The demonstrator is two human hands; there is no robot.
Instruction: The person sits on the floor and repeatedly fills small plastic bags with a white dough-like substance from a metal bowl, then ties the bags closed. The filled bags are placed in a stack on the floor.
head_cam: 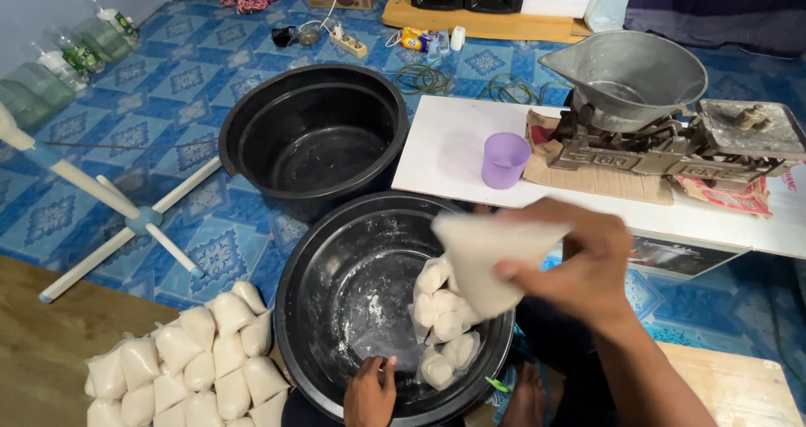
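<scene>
On the far left some plastic bottles stand by the wall, and a white stand with crossed legs lies on the blue patterned floor. Below it, a pile of filled white bags rests at the edge of a wooden board, the bags packed close together.

In the middle there are two black basins. The far basin has nothing visible inside. The near basin has white powder dust on the bottom and a small group of tied white bags at its right side. The left hand rests on the near rim of this basin, fingers curled, closed on nothing I can see.

The right hand is above the right rim of the near basin and its fingers are pinched tight on one white bag, which is blurred and lifted over the group inside.

I think the bag is best held by its neck, with the knot firmly kept, and laid down gently beside the others, so the thin plastic does not tear.

To the right, a purple cup stands on a low white table, next to a metal balance scale with a wide scoop pan
</scene>
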